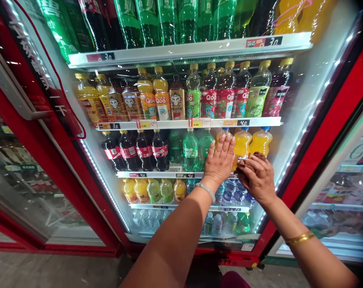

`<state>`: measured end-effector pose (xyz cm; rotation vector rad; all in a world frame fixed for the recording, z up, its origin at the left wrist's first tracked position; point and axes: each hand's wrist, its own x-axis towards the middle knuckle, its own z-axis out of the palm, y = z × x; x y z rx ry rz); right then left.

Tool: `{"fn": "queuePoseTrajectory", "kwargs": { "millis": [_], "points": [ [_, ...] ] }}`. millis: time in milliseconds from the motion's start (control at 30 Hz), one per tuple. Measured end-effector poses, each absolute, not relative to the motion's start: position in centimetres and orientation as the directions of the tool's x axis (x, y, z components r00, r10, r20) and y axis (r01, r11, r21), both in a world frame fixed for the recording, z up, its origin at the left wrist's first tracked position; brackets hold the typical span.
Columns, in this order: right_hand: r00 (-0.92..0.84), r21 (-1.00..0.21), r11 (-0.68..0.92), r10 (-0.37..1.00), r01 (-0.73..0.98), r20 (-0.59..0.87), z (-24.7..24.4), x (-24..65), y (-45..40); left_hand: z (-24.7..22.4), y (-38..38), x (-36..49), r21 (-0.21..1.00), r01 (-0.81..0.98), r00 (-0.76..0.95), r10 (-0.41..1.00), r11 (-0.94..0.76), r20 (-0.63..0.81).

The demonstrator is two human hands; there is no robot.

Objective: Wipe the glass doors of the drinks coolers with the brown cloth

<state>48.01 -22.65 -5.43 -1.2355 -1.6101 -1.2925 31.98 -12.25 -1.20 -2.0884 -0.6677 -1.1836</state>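
My left hand (220,160), with a pale bangle at the wrist, is stretched out flat, apparently against the glass front of a drinks fridge. Its fingers cover part of an orange drink bottle with a blue cap and sit beside green soda bottles (190,151). To its right, my right hand (259,178) is curled around a crumpled brown cloth (244,167), in front of the other blue-capped orange drink bottles (242,143). A gold bangle circles that wrist. Part of the cloth is hidden by the fingers.
Shelves of bottles fill the fridge, with price tags along a white shelf edge (187,123). A red door frame (313,172) stands on the right. At left are a grey door handle (22,96) and a hanging red cord (57,76). Grey floor (79,270) shows below.
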Motion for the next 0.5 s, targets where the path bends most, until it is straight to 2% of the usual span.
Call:
{"fn": "queuePoseTrajectory", "kwargs": {
  "millis": [67, 167, 233, 333, 500],
  "points": [
    [-0.179, 0.184, -0.01, 0.17, 0.983, 0.969, -3.5, 48.8, -22.3, -1.2, -12.3, 31.9, -0.268, 0.677, 0.479, 0.134, -0.686, 0.867],
    [0.041, -0.043, -0.092, -0.017, 0.995, 0.999, 0.9, 48.0, -20.6, -1.0, -12.5, 31.7, -0.261, 0.66, 0.492, 0.143, -0.704, 0.859],
    [0.096, -0.101, -0.092, -0.054, 0.991, 0.994, 2.7, 46.5, -19.5, -1.0, -12.5, 31.6, -0.262, 0.66, 0.487, 0.136, -0.704, 0.863],
    [0.003, -0.003, -0.042, 0.014, 0.999, 1.0, 1.8, 44.7, -19.3, -1.1, -12.6, 31.5, -0.271, 0.671, 0.464, 0.106, -0.69, 0.88],
    [-0.227, 0.231, -0.001, 0.198, 0.973, 0.954, -5.0, 45.8, -22.0, -1.3, -12.5, 31.4, -0.279, 0.664, 0.48, 0.109, -0.694, 0.871]
  ]
}}
